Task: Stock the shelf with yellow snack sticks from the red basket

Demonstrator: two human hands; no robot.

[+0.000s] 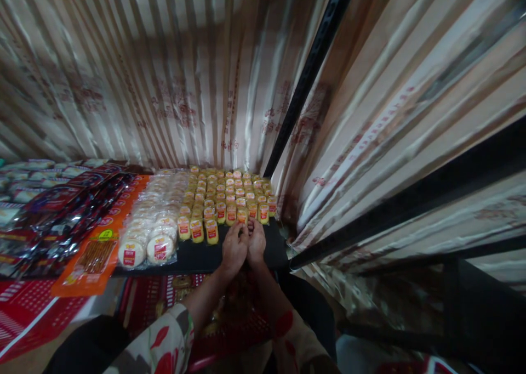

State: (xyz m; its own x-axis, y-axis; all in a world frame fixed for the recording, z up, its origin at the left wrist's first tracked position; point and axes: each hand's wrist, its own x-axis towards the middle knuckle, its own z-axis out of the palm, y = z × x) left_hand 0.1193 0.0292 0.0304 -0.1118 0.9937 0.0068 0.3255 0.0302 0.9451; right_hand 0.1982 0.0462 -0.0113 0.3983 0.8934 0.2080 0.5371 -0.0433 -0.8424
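Note:
My left hand (233, 249) and my right hand (256, 242) rest side by side on a dark shelf (201, 258), fingers curled toward the front row of small yellow packets (228, 196). The fingertips touch or close on a packet at the row's near edge; what they hold is hidden between them. The packets stand upright in several rows, each with a red and white label. Left of them lie round pale cakes in clear wrap (154, 226), stacked in rows.
Orange snack packs (98, 248) and dark glossy packets (53, 220) lie further left. Striped plastic curtain (172, 78) hangs behind and to the right, with a black rack post (306, 78). A red crate (230, 319) sits below my arms.

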